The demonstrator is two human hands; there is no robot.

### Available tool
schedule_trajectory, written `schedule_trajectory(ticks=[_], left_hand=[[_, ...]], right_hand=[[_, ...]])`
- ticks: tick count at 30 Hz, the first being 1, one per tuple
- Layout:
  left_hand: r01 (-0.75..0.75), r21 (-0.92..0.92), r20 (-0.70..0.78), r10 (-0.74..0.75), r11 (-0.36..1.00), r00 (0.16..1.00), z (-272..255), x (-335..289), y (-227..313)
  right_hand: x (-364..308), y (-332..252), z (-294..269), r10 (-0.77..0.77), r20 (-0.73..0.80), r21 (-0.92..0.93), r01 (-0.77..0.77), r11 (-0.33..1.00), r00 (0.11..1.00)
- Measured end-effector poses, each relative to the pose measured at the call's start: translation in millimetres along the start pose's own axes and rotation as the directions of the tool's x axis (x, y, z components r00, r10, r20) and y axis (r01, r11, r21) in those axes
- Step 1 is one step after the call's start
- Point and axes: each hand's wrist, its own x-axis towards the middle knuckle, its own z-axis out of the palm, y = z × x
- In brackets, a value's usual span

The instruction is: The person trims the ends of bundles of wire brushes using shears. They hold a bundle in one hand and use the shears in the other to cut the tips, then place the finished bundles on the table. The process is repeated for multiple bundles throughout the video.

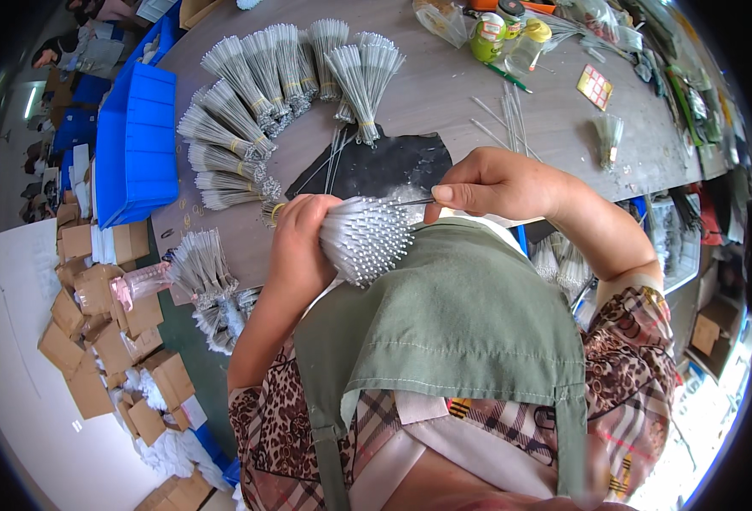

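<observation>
My left hand [302,234] is wrapped round a thick bundle of thin wire brushes [365,240], whose white bead-like tips fan out toward me. Between the thumb and fingers of my right hand [499,187] is a thin dark metal tool [413,202], maybe tweezers; its far end reaches the upper edge of the bundle's tips. Under and beyond the bundle, a black mat [401,162] lies on the grey table [563,102]. A few loose brushes [335,162] rest on the mat.
Banded brush bundles [265,68] curve along the table's left and far side. Left of them stands a blue bin [137,145]. Jars [488,38], a green pen [512,79] and a small bundle [609,140] lie at the right. Cardboard boxes [95,289] crowd the floor at left.
</observation>
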Motion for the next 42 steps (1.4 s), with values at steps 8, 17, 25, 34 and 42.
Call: schedule_trajectory(ticks=[8, 17, 25, 34, 42], left_hand=[[-0.001, -0.002, -0.029, 0.000, 1.000, 1.000, 3, -2, 0], [-0.218, 0.077, 0.076, 0.212, 0.973, 0.974, 35, -8, -56], [-0.029, -0.391, 0.021, 0.041, 0.920, 0.999, 53, -8, -56], [-0.140, -0.185, -0.058, 0.131, 0.973, 0.990, 58, -7, -59], [0.089, -0.273, -0.044, -0.105, 0.958, 0.993, 51, -9, -51]], right_hand=[[2, 6, 4, -0.121, -0.046, -0.001, 0.121, 0.993, 0.992], [13, 18, 18, -0.114, -0.094, 0.329, 0.139, 0.934, 0.989], [34, 30, 43, -0.190, -0.155, 0.424, 0.239, 0.873, 0.969], [41, 33, 52, -0.186, -0.153, 0.457, 0.237, 0.857, 0.970], [47, 34, 56, -0.177, -0.153, 0.491, 0.230, 0.840, 0.972]])
